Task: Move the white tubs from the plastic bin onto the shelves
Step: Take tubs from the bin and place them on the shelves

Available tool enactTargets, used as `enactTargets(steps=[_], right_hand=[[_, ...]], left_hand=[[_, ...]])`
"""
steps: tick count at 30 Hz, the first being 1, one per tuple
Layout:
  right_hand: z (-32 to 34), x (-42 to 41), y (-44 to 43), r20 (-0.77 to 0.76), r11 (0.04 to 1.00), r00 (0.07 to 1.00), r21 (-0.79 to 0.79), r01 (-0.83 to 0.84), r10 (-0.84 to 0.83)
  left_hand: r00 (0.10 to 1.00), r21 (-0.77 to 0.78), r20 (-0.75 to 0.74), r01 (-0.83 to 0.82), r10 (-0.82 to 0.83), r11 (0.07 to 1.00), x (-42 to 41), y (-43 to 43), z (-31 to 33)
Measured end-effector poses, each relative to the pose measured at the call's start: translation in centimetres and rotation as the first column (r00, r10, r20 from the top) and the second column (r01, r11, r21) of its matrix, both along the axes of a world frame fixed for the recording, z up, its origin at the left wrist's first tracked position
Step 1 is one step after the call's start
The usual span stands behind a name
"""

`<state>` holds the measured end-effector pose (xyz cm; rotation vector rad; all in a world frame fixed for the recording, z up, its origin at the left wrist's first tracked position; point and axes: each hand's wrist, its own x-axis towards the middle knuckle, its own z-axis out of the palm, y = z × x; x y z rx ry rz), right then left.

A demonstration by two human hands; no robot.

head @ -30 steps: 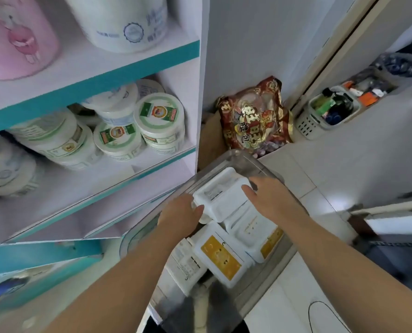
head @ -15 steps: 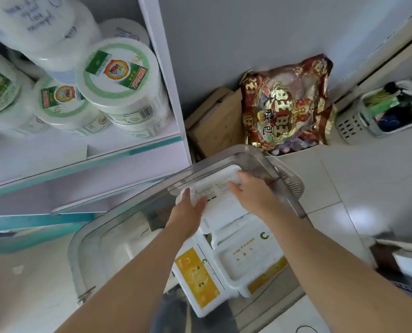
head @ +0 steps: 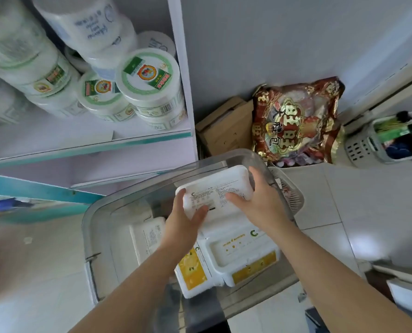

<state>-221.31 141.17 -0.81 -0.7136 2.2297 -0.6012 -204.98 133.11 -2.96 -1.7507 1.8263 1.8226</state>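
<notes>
A clear plastic bin (head: 96, 239) stands on the floor below the shelves. Both hands hold one white tub (head: 215, 188) over its far end. My left hand (head: 184, 224) grips the tub's near-left corner, my right hand (head: 258, 200) grips its right end. Under it lie more white tubs with yellow labels (head: 243, 255), and another white tub (head: 147, 234) lies at the bin's left. The white shelf (head: 56, 138) at the upper left has a teal front edge.
Round white tubs with green labels (head: 149, 85) fill the shelf's back. A red and gold snack bag (head: 296, 121) and flat cardboard (head: 224, 126) lean on the wall. A white slotted basket (head: 387, 138) sits at the right on the tiled floor.
The view has tilted down and drawn closer. Both hands have lifted and turned the white tub, which now shows its printed underside above the other tubs.
</notes>
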Motion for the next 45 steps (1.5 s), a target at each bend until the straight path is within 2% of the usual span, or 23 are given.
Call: enactTargets(steps=[5,15,22,29,35,38,45], right_hand=[[6.2,2.6,0.4,-0.044,0.994,0.996,-0.079,-0.080,0.077],[17.5,10.4,-3.7,0.005,0.948,0.995,-0.304,-0.096,0.102],[24.3,19.6,-9.3,-0.113,0.831,0.969,-0.499,-0.245,0.218],[31.9,33.3,-16.2,-0.205,0.646,0.921,-0.661,-0.381,0.332],[35.8,43.4,-21.8,-0.233,0.546,0.895,-0.724,-0.421,0.381],[37.9,47.8,-24.8,-0.248,0.504,0.871,-0.735,-0.455,0.425],[41.4,54.0,-34.3,-0.294,0.445,0.840,-0.742,-0.501,0.455]], left_hand=[[0.993,-0.146,-0.086,-0.091,0.079,0.985,3.8,1.1,6.5],[0.978,-0.432,-0.171,-0.182,0.118,0.883,12.7,-2.0,17.1],[0.879,-0.524,-0.362,-0.467,0.310,0.712,22.5,-5.6,24.1],[0.797,-0.592,-0.459,-0.604,0.393,0.534,36.8,-10.8,30.7],[0.765,-0.650,-0.518,-0.643,0.384,0.405,47.3,-14.8,35.7],[0.754,-0.659,-0.539,-0.655,0.377,0.370,52.2,-17.5,37.9],[0.747,-0.708,-0.532,-0.650,0.398,0.275,58.7,-25.9,41.3]])
